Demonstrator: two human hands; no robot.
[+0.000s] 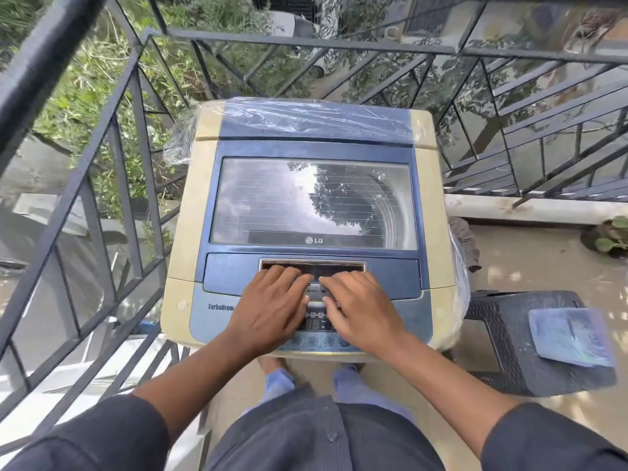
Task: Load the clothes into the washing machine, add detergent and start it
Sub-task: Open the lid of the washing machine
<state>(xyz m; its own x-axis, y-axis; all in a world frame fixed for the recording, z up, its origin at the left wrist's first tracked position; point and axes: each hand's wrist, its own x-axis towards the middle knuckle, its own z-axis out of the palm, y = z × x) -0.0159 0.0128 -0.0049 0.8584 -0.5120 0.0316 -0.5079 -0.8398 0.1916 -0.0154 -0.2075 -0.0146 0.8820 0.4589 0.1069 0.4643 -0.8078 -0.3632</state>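
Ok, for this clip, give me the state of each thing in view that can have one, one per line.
Washing machine lid: closed, flat.
Lid handle recess: fingertips of both hands at it.
Display: lit, digits unreadable.
Left hand: fingers straight, resting on the panel.
Right hand: fingers straight, resting on the panel.
Plastic wrap: covering the machine's rear.
Blue packet: lying on the stool.

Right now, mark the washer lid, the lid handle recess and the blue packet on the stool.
washer lid [272, 202]: head view, on the glass window.
lid handle recess [343, 265]: head view, right end of the slot.
blue packet [571, 336]: head view, middle of its face.
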